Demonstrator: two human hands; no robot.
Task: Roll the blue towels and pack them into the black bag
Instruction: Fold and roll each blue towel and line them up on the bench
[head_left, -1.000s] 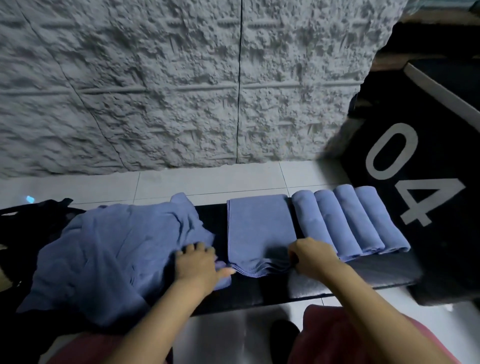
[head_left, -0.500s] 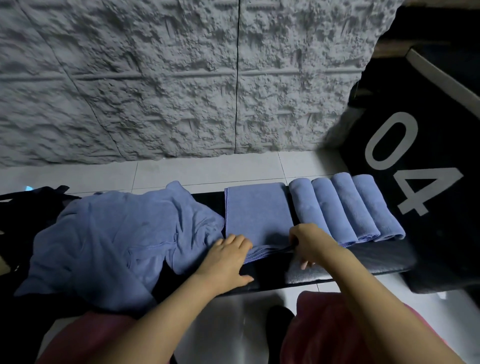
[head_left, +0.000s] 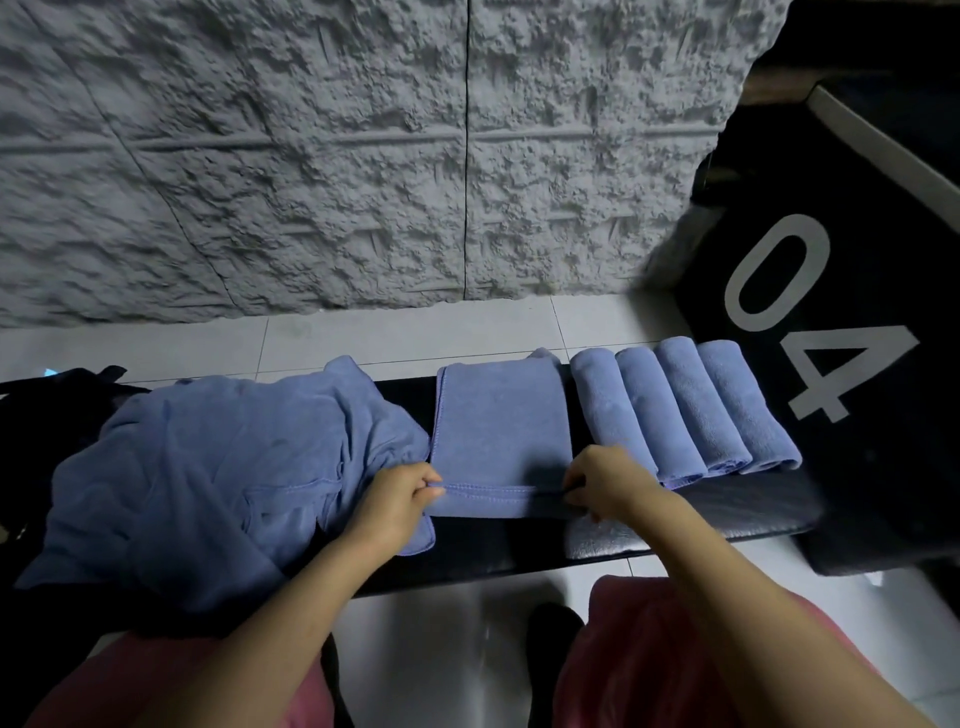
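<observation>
A folded blue towel (head_left: 501, 421) lies flat across the middle of a black bench (head_left: 727, 512). My left hand (head_left: 397, 501) pinches its near left corner and my right hand (head_left: 608, 483) pinches its near right corner; the near edge is turned up into a first small fold. Several rolled blue towels (head_left: 685, 405) lie side by side to the right of it. A loose heap of blue towels (head_left: 208, 478) covers the left of the bench. The black bag (head_left: 62, 382) shows only as a dark edge at the far left behind the heap.
A big black box with a white "04" (head_left: 831, 322) stands close against the bench's right end. A rough grey wall (head_left: 363, 156) rises behind a strip of white tiled floor (head_left: 363, 338). My knees in red cloth (head_left: 675, 649) sit under the near edge.
My left hand left the loose heap and came right to the folded towel's near corner. Both hands now pinch the near edge, which has started to turn over.
</observation>
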